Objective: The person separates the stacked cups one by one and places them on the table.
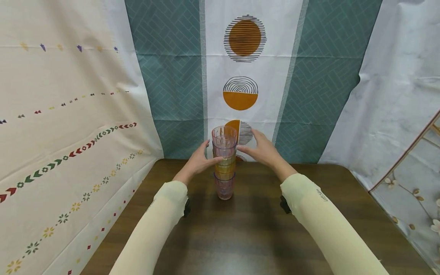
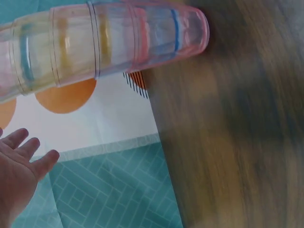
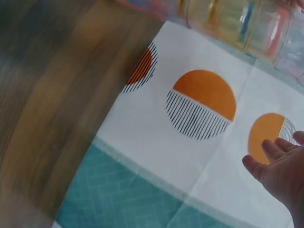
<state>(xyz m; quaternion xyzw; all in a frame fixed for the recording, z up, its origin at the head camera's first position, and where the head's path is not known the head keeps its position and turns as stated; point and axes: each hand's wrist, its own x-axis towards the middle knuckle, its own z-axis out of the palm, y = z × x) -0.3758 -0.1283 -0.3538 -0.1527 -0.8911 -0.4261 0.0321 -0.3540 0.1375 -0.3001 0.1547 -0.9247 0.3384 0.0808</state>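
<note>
A tall stack of clear tinted plastic cups (image 1: 225, 187) stands upright on the wooden table, in pink, yellow and purple tones. The same stack (image 2: 118, 38) crosses the top of the left wrist view, and part of it (image 3: 223, 19) shows along the top of the right wrist view. To its left is my left hand (image 1: 198, 162), thumb over the stack's side in the head view and fingers spread. My right hand (image 1: 264, 152) faces it from the other side, thumb tip beside the upper cups. Both wrist views show loosely extended fingers with nothing in them.
Behind the stack, a teal and white cloth (image 1: 178, 95) with orange circles hangs at the back of the table (image 1: 240, 236). A cream patterned cloth (image 1: 68, 152) hangs on the left, and a white marbled one (image 1: 388, 95) on the right.
</note>
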